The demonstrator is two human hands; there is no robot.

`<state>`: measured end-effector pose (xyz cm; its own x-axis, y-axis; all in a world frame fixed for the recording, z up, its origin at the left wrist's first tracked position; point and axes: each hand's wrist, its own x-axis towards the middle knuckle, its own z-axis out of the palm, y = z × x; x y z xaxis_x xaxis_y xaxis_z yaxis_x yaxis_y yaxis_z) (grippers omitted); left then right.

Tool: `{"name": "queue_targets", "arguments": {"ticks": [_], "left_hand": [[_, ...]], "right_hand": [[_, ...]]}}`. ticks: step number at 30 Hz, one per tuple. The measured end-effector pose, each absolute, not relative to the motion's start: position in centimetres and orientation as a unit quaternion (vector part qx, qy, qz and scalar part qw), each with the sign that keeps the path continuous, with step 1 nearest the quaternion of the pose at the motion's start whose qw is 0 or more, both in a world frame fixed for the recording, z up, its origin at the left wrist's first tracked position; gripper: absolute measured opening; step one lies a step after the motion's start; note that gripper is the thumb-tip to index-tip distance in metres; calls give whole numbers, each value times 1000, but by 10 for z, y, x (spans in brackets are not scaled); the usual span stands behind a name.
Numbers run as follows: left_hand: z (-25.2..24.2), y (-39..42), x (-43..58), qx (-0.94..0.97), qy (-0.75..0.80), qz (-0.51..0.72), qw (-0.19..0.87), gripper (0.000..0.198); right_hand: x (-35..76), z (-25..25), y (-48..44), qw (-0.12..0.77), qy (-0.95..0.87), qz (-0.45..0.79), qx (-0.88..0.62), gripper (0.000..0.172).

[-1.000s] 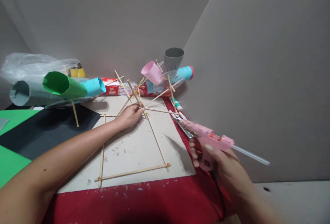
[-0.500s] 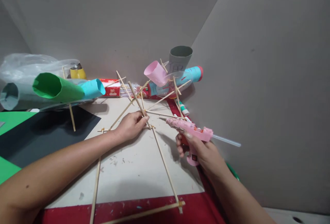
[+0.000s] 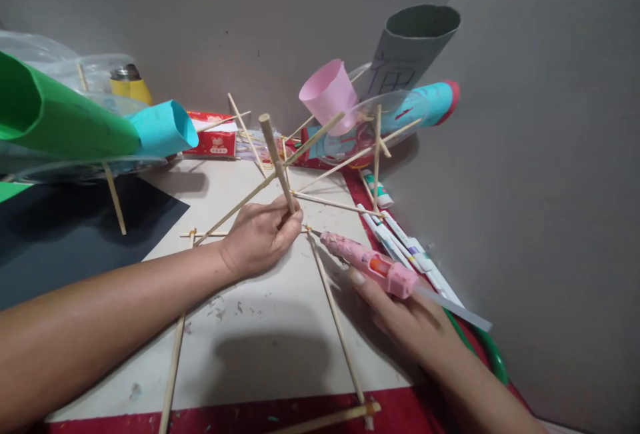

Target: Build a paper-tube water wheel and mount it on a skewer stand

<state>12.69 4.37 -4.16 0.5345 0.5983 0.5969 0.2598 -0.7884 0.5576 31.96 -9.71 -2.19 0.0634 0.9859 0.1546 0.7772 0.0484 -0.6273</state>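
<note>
My left hand (image 3: 265,237) pinches the lower end of a wooden stick (image 3: 271,144), which stands tilted up toward me. Another slanted stick (image 3: 240,204) crosses it above my fingers. In my right hand (image 3: 400,317) is a pink hot glue gun (image 3: 363,257), with a clear glue stick (image 3: 463,313) poking out of its back. Its nozzle is at the far right corner of a four-sided frame of wooden sticks (image 3: 336,314), close to my left fingertips. Dried amber glue shows at the frame's corners. My right fingers are partly hidden under the gun.
White board (image 3: 260,354) lies on a red cloth (image 3: 115,424). Behind stand a pink paper cup shape (image 3: 327,97), a grey paper tube (image 3: 410,54) and stick structures. Left are a green paper tube (image 3: 65,111) and black paper (image 3: 100,234). White markers (image 3: 430,264) lie right, beside the wall.
The glue gun has moved down and left relative to the frame, bringing its nozzle to the corner. The camera view has come closer. My left hand still holds the stick.
</note>
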Motion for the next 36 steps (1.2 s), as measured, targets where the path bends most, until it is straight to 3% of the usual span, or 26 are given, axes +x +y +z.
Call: {"name": "queue_targets", "arguments": {"ticks": [6,20,24,31,36], "left_hand": [[-42,42,128,864,268,377,200,27],[-41,40,128,864,235,367,251,23],[-40,42,130,853,231,370,287,25],[-49,50,139,787,305,345,411,11],[-44,48,138,803,319,303,401,16]], "right_hand": [[317,-34,-98,278,-641,218,-682,40],[311,-39,-98,264,-677,157,-668,39],[309,-36,-98,253,-682,149,-670,39],[307,-32,-97,252,-678,156,-672,37],[308,-30,-97,258,-672,162,-675,35]]}}
